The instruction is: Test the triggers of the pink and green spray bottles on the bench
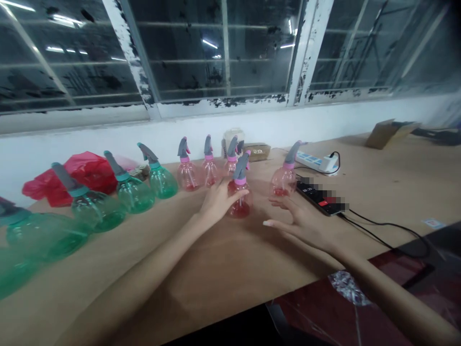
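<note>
My left hand [219,198] is wrapped around the body of a pink spray bottle [242,206] with a grey trigger head, which stands upright on the brown table [223,269]. To its right, my right hand [300,222] holds nothing; its thumb and fingers are apart. Just beyond those fingers stands another pink spray bottle [284,180]. Behind my left hand are three more pink ones: a left bottle [188,174], a middle bottle [210,170] and a partly hidden bottle [231,166]. All the pink bottles have grey heads and pink collars.
Several green spray bottles [135,194] line the left side. Behind them lies a red plastic bag [84,173]. A phone [317,194] with a cable and a power strip [317,163] are at right. A cardboard piece [389,132] lies farther right, below the windows [216,53].
</note>
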### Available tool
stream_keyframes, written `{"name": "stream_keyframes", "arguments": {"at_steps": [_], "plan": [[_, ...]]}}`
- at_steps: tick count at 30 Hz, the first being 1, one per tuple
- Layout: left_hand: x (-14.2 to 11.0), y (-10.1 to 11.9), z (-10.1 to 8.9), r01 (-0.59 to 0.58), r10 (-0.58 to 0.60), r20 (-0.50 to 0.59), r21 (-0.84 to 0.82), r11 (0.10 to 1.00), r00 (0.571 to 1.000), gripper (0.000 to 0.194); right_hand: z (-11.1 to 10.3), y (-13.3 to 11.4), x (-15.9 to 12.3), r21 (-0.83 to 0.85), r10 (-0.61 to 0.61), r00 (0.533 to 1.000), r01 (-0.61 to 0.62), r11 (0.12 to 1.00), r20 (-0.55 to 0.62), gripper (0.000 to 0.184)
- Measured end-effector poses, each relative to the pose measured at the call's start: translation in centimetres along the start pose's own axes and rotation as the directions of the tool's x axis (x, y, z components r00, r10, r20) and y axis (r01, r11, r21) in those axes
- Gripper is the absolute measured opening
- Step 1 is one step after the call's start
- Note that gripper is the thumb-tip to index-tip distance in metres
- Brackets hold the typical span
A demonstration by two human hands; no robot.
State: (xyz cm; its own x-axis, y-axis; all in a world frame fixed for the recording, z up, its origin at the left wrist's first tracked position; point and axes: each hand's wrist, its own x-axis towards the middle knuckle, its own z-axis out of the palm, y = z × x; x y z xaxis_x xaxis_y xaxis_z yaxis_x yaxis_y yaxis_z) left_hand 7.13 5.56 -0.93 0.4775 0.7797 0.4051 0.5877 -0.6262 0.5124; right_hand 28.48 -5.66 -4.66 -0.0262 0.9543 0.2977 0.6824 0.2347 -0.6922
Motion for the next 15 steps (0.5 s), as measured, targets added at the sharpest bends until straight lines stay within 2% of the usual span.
{"name": "stream_keyframes", "arguments": {"at_steps": [3,6,9,11,15], "plan": [[1.9,1.5,1.2,0.028,-0.029,0.003,0.164,0.986,1.0,0.043,-1.4,2.1,-0.9,0.16,0.113,0.987,-0.095,0.983,-0.111,0.046],[3.3,2.4,2.2,0.035,-0.04,0.013,0.236,0.971,0.999,0.046,-2.1,4.2,-1.0,0.264,0.174,0.953,-0.107,0.959,-0.248,0.042],[4.4,2.8,3.1,0.037,-0.042,0.015,0.26,0.965,0.999,0.045,-2.4,5.9,0.1,0.22,0.185,0.9,-0.103,0.97,-0.394,0.045],[5.0,2.9,3.6,0.05,-0.054,0.009,0.281,0.958,0.998,0.047,-2.5,6.8,1.2,0.172,0.189,0.873,-0.123,0.978,-0.451,0.05],[6.1,3.2,4.4,0.067,-0.066,-0.011,0.3,0.952,0.998,0.049,-2.3,8.4,3.9,0.063,0.143,0.864,-0.128,0.99,-0.484,0.072]]}}
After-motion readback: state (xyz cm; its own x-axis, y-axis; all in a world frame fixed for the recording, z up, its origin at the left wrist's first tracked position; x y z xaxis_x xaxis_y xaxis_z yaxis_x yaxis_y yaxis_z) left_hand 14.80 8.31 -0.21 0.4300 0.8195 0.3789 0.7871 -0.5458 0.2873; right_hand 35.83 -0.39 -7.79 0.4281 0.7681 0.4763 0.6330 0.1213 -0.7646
